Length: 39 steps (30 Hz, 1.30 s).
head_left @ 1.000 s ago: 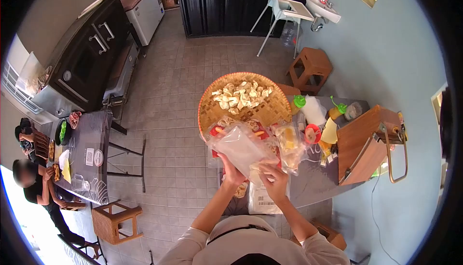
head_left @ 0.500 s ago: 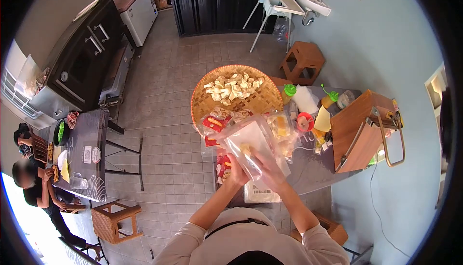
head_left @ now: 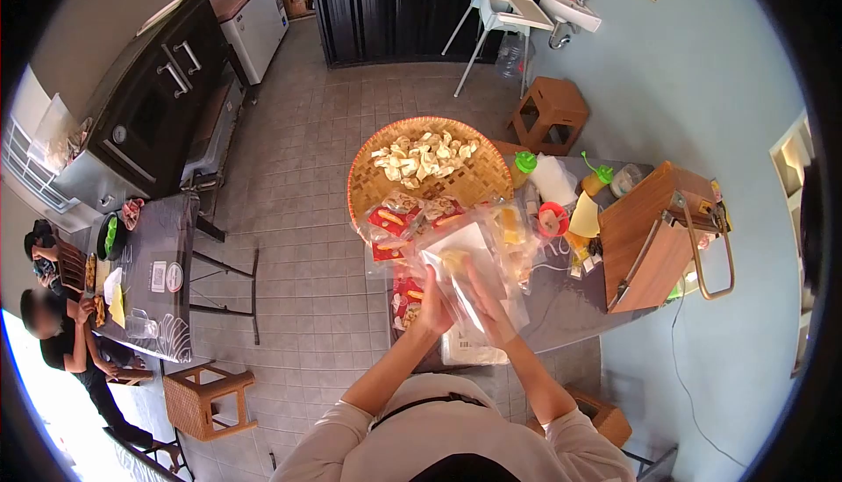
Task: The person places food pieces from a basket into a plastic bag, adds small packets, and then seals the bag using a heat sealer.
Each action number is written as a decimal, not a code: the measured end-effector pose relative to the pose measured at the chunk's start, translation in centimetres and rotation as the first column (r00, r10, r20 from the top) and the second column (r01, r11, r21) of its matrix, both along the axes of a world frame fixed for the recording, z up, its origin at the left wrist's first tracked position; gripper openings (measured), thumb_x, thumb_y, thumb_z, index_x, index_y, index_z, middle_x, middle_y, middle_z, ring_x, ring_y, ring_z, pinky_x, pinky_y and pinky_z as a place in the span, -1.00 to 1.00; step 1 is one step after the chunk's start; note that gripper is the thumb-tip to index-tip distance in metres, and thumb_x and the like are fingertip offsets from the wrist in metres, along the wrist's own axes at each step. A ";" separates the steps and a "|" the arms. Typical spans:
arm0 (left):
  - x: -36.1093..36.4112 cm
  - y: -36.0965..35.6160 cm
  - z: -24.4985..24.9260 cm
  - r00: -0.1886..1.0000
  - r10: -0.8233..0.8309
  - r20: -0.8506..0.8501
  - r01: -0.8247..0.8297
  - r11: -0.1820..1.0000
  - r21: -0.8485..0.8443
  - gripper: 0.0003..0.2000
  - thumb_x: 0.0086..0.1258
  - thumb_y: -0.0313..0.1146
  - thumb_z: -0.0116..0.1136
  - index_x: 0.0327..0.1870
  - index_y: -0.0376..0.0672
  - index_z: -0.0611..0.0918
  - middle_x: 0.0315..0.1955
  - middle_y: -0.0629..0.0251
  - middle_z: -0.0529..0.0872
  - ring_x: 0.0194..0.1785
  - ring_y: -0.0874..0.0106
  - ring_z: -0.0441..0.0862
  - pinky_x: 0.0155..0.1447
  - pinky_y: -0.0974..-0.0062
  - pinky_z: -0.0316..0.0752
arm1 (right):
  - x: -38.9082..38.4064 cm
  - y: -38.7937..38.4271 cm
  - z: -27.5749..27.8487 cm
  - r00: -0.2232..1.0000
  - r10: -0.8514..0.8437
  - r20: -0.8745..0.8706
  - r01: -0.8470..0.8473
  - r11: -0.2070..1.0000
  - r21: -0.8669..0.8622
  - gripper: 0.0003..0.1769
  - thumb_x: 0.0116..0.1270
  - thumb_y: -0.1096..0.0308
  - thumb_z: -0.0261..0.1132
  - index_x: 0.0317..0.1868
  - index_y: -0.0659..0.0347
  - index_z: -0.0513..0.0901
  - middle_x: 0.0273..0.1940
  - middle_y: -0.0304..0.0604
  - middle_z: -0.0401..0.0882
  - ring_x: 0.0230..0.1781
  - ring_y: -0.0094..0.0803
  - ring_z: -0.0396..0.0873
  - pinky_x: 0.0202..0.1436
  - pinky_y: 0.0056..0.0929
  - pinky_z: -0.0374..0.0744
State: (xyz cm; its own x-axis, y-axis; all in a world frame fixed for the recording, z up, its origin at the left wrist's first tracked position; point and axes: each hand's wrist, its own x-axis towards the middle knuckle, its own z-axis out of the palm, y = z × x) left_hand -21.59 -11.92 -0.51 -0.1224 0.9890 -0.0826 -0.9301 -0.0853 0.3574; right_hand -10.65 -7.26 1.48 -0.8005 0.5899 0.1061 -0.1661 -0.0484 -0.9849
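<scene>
A clear plastic bag (head_left: 472, 238) with a white panel is held up between my two hands over the near side of the table. At its left edge is my left hand (head_left: 433, 307), gripping with the thumb pointing up. My right hand (head_left: 488, 305) holds the other side, its fingers long against the plastic. Something small and pale yellow (head_left: 453, 261) shows at the bag's middle; glare hides its exact kind. Behind the bag, a round woven tray (head_left: 364, 162) carries a pile of pale folded dumpling-like pieces (head_left: 425, 159). Red-labelled packets (head_left: 386, 219) lie at its near edge.
Green-capped bottles (head_left: 524, 163), a red-rimmed cup (head_left: 553, 219) and a wooden box (head_left: 645, 245) with a metal handle stand right of the tray. A white packet (head_left: 474, 350) lies below my hands. Leftward, another person (head_left: 74, 342) sits at a second table (head_left: 162, 236).
The bag has tilted and shifted slightly right. My right hand's fingers have straightened upward along it, and the pale yellow thing shows a little higher.
</scene>
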 end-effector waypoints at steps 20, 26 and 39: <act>0.4 0.0 -0.9 0.995 0.059 0.082 -0.033 0.958 -0.284 -0.53 0.24 0.05 -0.11 0.02 -0.11 0.39 -0.11 0.26 0.52 -0.02 0.33 0.46 0.06 0.31 0.35 | -1.8 1.5 1.3 0.981 -0.144 0.132 0.000 0.676 0.737 -0.56 0.16 0.43 0.09 0.10 0.23 0.36 0.11 -0.04 0.26 0.18 -0.18 0.20 0.22 -0.35 0.19; 0.6 -0.1 -0.5 0.994 0.104 0.025 -0.093 0.956 -0.279 -0.56 0.24 0.01 -0.07 0.00 -0.13 0.40 -0.12 0.24 0.52 -0.01 0.31 0.46 0.10 0.29 0.33 | -2.3 1.7 0.2 0.969 0.050 0.241 -0.113 0.960 0.256 -0.57 0.24 0.36 0.01 0.12 0.28 0.30 0.19 0.01 0.20 0.21 -0.12 0.20 0.21 -0.33 0.21; 0.3 -1.0 -1.6 0.999 0.043 0.014 -0.039 0.977 -0.211 -0.55 0.22 -0.06 -0.01 0.04 -0.13 0.34 -0.07 0.22 0.47 0.00 0.33 0.45 0.12 0.31 0.32 | -2.4 1.0 1.4 0.979 0.092 0.183 -0.173 0.845 0.505 -0.63 0.21 0.41 0.03 0.06 0.27 0.37 0.17 0.03 0.24 0.19 -0.07 0.21 0.19 -0.28 0.21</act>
